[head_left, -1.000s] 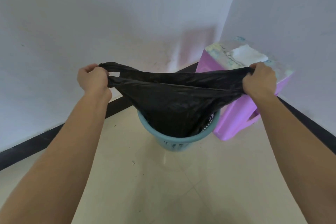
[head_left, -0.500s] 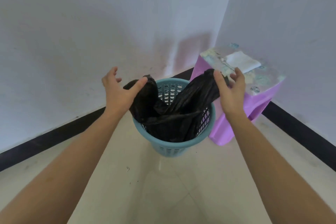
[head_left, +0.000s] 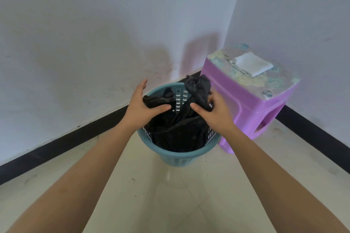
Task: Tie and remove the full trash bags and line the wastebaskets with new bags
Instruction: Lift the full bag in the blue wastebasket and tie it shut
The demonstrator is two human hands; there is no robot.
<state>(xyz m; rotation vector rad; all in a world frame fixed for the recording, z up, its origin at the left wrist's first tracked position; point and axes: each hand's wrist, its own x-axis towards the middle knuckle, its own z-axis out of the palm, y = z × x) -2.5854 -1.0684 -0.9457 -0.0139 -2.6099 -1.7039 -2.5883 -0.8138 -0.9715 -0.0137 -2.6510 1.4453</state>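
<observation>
Trash bag [head_left: 176, 128] is the black one sitting inside the teal wastebasket [head_left: 180, 154] in the corner of the floor, right beside a purple plastic stool [head_left: 246, 100] with a folded white cloth [head_left: 251, 63] on top. From my seat at the controls, here's how I read it: thin film, soft and crinkly, zero stiffness, so it goes wherever you pull it and bunches up rather than holding a shape. Looks pretty light to me too, since it's slumped in loose folds and I can't see anything bulging in it, though the bottom of the basket is hidden so don't quote me. My left hand [head_left: 145, 108] has its thumb pressed onto one gathered flap at the near-left of the rim, with the fingers spread open behind it, so it's more a pinch than a fist. My right hand [head_left: 214, 111] is curled closed around the other flap, which sticks up in a crumpled tuft above the far rim. Those two top flaps are the bits to hold, I reckon: grab them high and well bunched, because smooth film slips through a lazy grip and thin plastic can stretch or tear if you yank one spot. The basket itself looks light, so it may lift or tip with the bag.
</observation>
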